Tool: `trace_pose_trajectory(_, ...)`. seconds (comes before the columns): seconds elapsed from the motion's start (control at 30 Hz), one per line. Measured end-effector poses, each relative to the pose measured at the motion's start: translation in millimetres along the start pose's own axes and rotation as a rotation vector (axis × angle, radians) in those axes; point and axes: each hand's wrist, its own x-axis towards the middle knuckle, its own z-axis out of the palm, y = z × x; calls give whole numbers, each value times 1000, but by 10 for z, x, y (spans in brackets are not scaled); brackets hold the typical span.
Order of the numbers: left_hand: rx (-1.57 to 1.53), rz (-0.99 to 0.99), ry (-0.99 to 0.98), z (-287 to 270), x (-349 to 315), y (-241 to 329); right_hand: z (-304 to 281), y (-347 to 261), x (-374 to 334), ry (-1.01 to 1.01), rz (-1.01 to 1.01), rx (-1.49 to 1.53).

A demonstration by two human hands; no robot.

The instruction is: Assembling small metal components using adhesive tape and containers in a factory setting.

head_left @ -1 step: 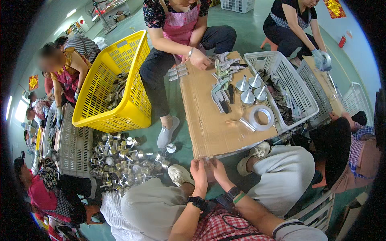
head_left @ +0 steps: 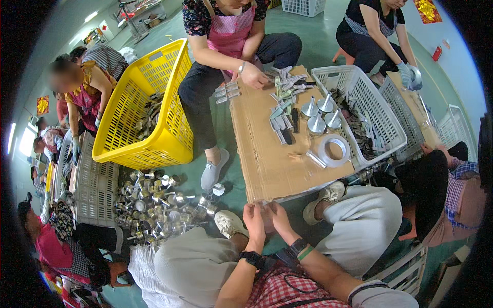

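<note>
We see both of the wearer's hands low in the centre, between the knees and just below the near edge of the cardboard-topped table (head_left: 267,154). Left hand (head_left: 254,219) and right hand (head_left: 279,215) sit close together, fingers curled narrow around something small between them; we cannot make out what it is, or whether both hands actually grip it. Black watch on the left wrist, dark band plus a green one on the right. On the cardboard: a roll of white tape (head_left: 334,150), four metal funnel-shaped parts (head_left: 321,114) just beyond it, and a spread of small grey and dark strip parts (head_left: 283,115) to their left. A white mesh basket (head_left: 359,108) butts against the table's right side, holding more dark parts. Left of the table stands a big yellow basket (head_left: 149,113), partly filled with metal pieces, and a loose heap of shiny metal cans (head_left: 154,203) lies on the green floor below it, next to a grey crate (head_left: 95,185). A person in a pink apron (head_left: 231,31) sits across the table with one hand on the strip parts; another in black sits far right, and more people crowd the left rim. The wearer's white shoes (head_left: 228,222) flank the hands. Fisheye bends everything near the edge; the left-rim figures are small and cut off, and the basket contents are too fine to identify.
</note>
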Motion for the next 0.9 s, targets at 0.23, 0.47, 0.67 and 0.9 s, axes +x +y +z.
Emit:
trace_pose_trajectory(0.23,10,-2,7,1,0,16,-14,6,10,-82,68,16)
trace_pose_trajectory(0.47,-14,53,-26,-4,15,-25,-18,4,12,-107,95,72)
trace_pose_trajectory(0.67,19,6,-9,6,9,-14,-34,-62,3,-95,109,44)
trace_pose_trajectory(0.9,21,28,-21,-4,8,-27,-23,-65,-7,-82,86,26)
